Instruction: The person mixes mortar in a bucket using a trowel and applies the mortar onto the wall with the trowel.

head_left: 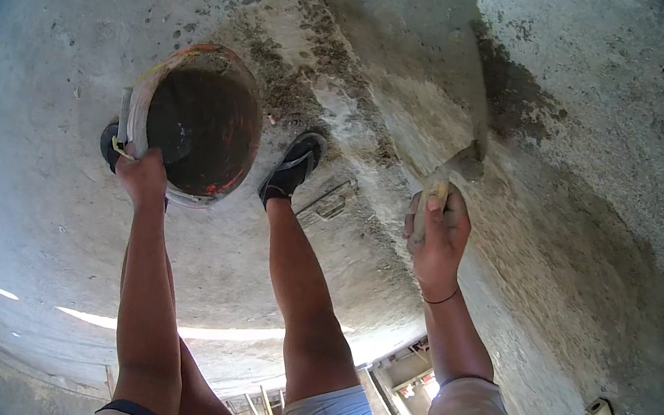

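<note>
My left hand (144, 175) is closed on the near-left edge of a round bucket (259, 106), where its handle lies. Dark grey wet mortar (194, 122) shows inside the bucket, whose rim is crusted with cement and flecked with orange. On the right, my right hand (440, 241) grips the pale handle of a trowel (469, 163), thumb along the top. The trowel's cement-coated blade touches or nearly touches the rough wall (571, 217), at the lower end of a smooth wet mortar patch (426, 37). My hand partly hides the handle.
My sandalled feet (296, 163) stand on the concrete floor (51, 191), one partly behind the bucket. Crumbled mortar (307, 84) lies along the wall's foot. A thin rectangular object (331, 201) rests on the floor between my right foot and the wall. Wooden pieces (400, 381) show behind me.
</note>
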Action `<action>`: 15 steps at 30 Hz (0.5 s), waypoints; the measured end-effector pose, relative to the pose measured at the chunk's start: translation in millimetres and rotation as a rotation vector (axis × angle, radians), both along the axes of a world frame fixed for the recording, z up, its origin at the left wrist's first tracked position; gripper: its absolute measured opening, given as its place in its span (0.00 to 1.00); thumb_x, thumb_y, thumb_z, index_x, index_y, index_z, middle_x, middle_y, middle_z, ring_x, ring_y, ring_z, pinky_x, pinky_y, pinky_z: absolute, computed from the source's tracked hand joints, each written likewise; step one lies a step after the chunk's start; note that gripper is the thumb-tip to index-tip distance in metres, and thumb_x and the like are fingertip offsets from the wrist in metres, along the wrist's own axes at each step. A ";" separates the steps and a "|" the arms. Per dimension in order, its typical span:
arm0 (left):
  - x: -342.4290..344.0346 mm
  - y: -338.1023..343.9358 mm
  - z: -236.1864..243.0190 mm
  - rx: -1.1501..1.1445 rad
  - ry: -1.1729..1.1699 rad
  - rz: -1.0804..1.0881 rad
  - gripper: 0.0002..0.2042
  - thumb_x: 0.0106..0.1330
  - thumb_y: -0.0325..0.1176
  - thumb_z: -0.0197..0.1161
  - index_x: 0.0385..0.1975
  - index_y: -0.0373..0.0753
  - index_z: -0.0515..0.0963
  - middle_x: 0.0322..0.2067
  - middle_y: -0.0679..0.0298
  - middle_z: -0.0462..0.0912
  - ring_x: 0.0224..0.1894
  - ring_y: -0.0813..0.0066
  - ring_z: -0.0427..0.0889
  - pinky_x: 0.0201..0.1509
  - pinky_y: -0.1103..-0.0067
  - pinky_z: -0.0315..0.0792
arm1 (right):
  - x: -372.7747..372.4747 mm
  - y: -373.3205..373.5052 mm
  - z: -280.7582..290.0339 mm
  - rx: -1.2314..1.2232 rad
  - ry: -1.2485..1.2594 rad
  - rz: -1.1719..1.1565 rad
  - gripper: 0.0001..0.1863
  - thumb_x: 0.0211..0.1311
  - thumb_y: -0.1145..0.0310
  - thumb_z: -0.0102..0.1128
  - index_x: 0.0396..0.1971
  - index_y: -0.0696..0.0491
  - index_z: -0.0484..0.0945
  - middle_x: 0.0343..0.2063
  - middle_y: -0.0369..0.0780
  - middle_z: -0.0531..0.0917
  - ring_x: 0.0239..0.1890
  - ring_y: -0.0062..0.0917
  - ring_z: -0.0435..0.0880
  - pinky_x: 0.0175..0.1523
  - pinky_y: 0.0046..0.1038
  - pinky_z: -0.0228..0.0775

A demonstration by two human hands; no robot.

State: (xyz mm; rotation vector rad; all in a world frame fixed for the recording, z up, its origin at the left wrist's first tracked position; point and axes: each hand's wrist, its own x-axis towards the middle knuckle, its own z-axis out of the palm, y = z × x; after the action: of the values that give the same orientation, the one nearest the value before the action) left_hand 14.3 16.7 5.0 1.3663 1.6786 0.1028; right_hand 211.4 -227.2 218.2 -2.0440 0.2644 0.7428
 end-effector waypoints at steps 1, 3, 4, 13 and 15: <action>0.0 0.6 -0.3 0.002 0.034 -0.027 0.14 0.44 0.29 0.55 0.28 0.24 0.73 0.20 0.59 0.73 0.22 0.69 0.71 0.29 0.72 0.65 | 1.4 -1.4 0.7 0.000 0.001 0.001 0.16 0.63 0.58 0.51 0.38 0.57 0.67 0.25 0.38 0.71 0.20 0.18 0.68 0.24 0.20 0.62; -4.6 -0.8 -6.2 0.007 0.010 -0.003 0.13 0.44 0.29 0.55 0.27 0.24 0.73 0.20 0.59 0.74 0.22 0.69 0.71 0.28 0.72 0.65 | 7.0 -8.0 4.6 0.118 0.069 -0.059 0.18 0.62 0.57 0.53 0.41 0.58 0.68 0.24 0.35 0.72 0.22 0.15 0.69 0.24 0.20 0.63; -6.2 -0.2 -7.6 0.017 -0.013 0.019 0.13 0.44 0.29 0.55 0.26 0.25 0.73 0.20 0.60 0.74 0.22 0.69 0.71 0.28 0.72 0.65 | 7.9 -9.0 6.7 0.118 0.071 -0.060 0.18 0.62 0.57 0.53 0.41 0.58 0.68 0.24 0.35 0.72 0.22 0.15 0.69 0.24 0.20 0.63; -15.9 3.3 -18.5 0.036 -0.068 0.030 0.12 0.44 0.29 0.54 0.25 0.24 0.73 0.20 0.57 0.74 0.23 0.67 0.72 0.29 0.71 0.65 | -12.3 1.3 15.6 0.018 -0.505 0.127 0.14 0.63 0.61 0.51 0.38 0.57 0.67 0.25 0.38 0.72 0.22 0.18 0.68 0.24 0.19 0.61; -13.4 3.1 -15.0 0.027 -0.040 0.004 0.13 0.44 0.29 0.54 0.26 0.24 0.73 0.21 0.57 0.75 0.23 0.67 0.72 0.29 0.71 0.66 | -13.9 -1.3 8.8 -0.018 -0.425 0.254 0.14 0.64 0.63 0.49 0.40 0.58 0.67 0.24 0.36 0.71 0.21 0.15 0.66 0.23 0.19 0.59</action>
State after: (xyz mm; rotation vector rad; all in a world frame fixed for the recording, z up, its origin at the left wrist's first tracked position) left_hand 0.9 19.8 -10.1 1.3725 1.6517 0.1541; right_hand 197.5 -228.5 227.0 -2.2174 -0.2346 0.4370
